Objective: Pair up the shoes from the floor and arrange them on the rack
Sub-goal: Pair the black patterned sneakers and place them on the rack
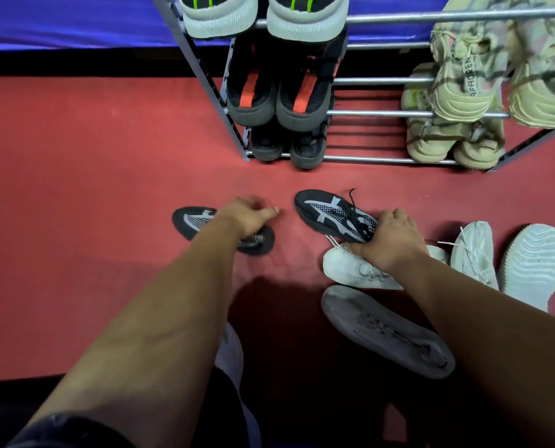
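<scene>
**Grabbing the black pair off the floor**

Grey shoe (387, 331) and white shoes (360, 270) are lying nearest, waiting. Further out toward the rack (379, 160), right hand (389, 244) is closing round one black shoe (331, 213); left hand (248, 216) is curling over its mate (192, 219), grip hidden. Next, I reckon: lifting both together into the rack's open middle.

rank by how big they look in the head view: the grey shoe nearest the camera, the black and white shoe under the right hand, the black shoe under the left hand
1. Grey laced shoe, though nearness to the camera inflates it.
2. Black and white mesh shoe.
3. Black mesh shoe, partly hidden by the left hand, so its rank below its likely partner is unsure.
</scene>
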Demonstrator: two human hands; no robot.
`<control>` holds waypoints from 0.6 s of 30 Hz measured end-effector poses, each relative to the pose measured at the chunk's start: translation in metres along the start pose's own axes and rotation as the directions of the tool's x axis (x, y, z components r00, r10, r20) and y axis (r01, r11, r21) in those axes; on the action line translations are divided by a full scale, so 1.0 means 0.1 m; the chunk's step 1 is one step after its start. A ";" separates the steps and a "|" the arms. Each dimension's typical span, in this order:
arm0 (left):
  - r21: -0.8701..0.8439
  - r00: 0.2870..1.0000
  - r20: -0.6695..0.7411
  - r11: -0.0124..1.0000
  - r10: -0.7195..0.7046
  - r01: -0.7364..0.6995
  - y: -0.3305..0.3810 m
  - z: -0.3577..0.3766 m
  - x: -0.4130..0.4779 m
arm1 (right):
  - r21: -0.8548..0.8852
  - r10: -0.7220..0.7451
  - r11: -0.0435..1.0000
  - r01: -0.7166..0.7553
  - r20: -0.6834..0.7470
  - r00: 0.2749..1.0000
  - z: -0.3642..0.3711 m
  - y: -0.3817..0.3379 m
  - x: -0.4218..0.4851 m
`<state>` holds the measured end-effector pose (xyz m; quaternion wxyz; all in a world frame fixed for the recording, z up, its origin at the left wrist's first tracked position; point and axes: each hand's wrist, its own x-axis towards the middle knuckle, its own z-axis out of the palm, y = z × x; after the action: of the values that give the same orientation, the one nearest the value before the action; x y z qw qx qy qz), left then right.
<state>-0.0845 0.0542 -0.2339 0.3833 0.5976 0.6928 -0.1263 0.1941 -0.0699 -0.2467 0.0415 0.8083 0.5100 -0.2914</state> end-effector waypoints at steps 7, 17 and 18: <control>0.184 0.888 0.453 0.983 -0.077 -0.009 0.16 0.48 -0.29 | -0.020 -0.026 0.999 0.029 0.101 0.995 0.03 -0.01 0.03; 0.207 0.936 0.088 0.925 -0.341 0.317 -0.07 0.67 -0.46 | 0.012 -0.124 0.992 0.123 0.162 0.979 0.02 0.11 -0.09; 0.087 0.931 0.052 0.930 -0.362 0.357 -0.07 0.79 -0.50 | 0.015 -0.124 0.992 0.123 0.160 0.979 0.02 0.12 -0.10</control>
<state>-0.0617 -0.0346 -0.2549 0.3537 0.4703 0.7719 -0.2407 0.2004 -0.0849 -0.2461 0.0623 0.7490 0.5534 -0.3590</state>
